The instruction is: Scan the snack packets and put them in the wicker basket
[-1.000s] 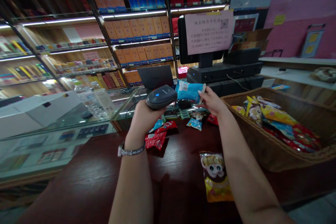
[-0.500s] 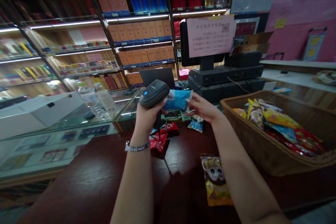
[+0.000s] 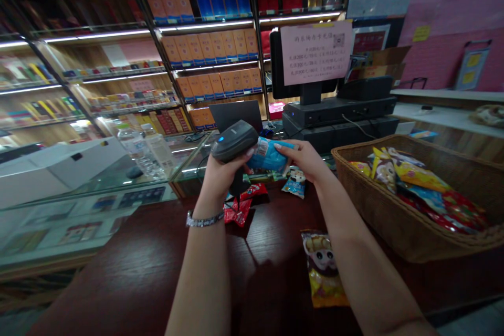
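My left hand (image 3: pixel 222 176) is wrapped round the handle of a dark barcode scanner (image 3: pixel 235 140), which has a small blue light lit on top. In front of the scanner's head is a blue snack packet (image 3: pixel 268 155) with a white barcode patch. My right hand (image 3: pixel 302 157) grips that packet by its right end, thumb on top. Below my hands, red snack packets (image 3: pixel 239 212) and another blue packet (image 3: pixel 295 182) lie on the dark wooden counter (image 3: pixel 157 262). A yellow and brown packet (image 3: pixel 323 268) rests near my right forearm, which covers its right edge.
A wicker basket (image 3: pixel 370 215) of snack packets stands at the right. Behind it is a monitor with a pink paper sign (image 3: pixel 316 52). Plastic bottles (image 3: pixel 136 149) and a white box (image 3: pixel 59 170) stand on the glass display case at the left. Stocked shelves line the back.
The blue packet has tilted, its right end lower, and its barcode patch shows more plainly. My right hand has shifted its hold further over the packet. The scanner has moved slightly right.
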### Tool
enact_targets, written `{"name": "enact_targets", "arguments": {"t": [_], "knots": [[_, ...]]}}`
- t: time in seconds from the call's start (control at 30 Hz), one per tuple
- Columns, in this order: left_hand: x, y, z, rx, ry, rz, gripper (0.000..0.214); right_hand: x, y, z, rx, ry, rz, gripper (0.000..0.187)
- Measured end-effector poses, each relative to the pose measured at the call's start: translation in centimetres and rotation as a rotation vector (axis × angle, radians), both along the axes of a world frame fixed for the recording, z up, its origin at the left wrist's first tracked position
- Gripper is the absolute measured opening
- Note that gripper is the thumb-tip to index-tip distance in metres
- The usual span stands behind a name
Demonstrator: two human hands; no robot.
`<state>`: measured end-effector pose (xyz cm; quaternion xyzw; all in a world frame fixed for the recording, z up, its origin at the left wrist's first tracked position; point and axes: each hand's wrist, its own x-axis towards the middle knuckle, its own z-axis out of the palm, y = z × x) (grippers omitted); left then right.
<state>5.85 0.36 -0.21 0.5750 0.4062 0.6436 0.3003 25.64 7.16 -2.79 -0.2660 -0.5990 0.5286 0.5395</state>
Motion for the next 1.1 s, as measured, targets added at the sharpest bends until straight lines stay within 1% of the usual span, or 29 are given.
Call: {"name": "enact_targets", "arguments": {"t": [0.1,0.2,0.27,0.33,0.4,0.47,0.53,0.6,0.7,0.87,1.1], "knots": [[0.1,0.4,-0.1,0.03,0.072,0.049,0.035,-0.1,0.5,-0.2,0.012,0.038,-0.108,0.045],[0.0,0.3,0.1,0.052,0.166,0.194,0.033,0.0,1.1,-0.5,0.062,0.084,-0.27,0.044],[-0.3,-0.1,0.4,0.036,0.237,0.262,0.031,0.2,1.6,-0.7,0.081,0.112,-0.36,0.045],[-0.7,-0.6,0.6,-0.006,0.34,0.253,0.027,0.5,2.0,-0.9,0.098,0.098,-0.449,0.047],[-1.0,-1.0,0.8,-0.048,0.468,0.188,0.026,0.8,2.2,-1.0,0.133,0.022,-0.555,0.049],[-1.0,-1.1,0.7,-0.059,0.576,0.138,0.03,1.1,2.4,-1.2,0.192,-0.075,-0.662,0.05],[-0.8,-1.0,0.5,-0.048,0.628,0.136,0.036,1.2,2.4,-1.3,0.24,-0.14,-0.73,0.05],[-0.5,-0.8,0.1,-0.038,0.622,0.173,0.037,1.3,2.3,-1.3,0.264,-0.179,-0.757,0.048],[-0.3,-0.5,-0.2,-0.027,0.556,0.234,0.033,1.4,1.8,-0.9,0.27,-0.233,-0.76,0.046],[-0.6,-0.5,-0.3,-0.03,0.53,0.236,0.028,1.5,1.1,-0.2,0.285,-0.34,-0.797,0.042],[-0.4,-0.9,0.2,-0.042,0.592,0.255,0.027,1.7,1.4,-0.5,0.299,-0.297,-0.767,0.045]]}}
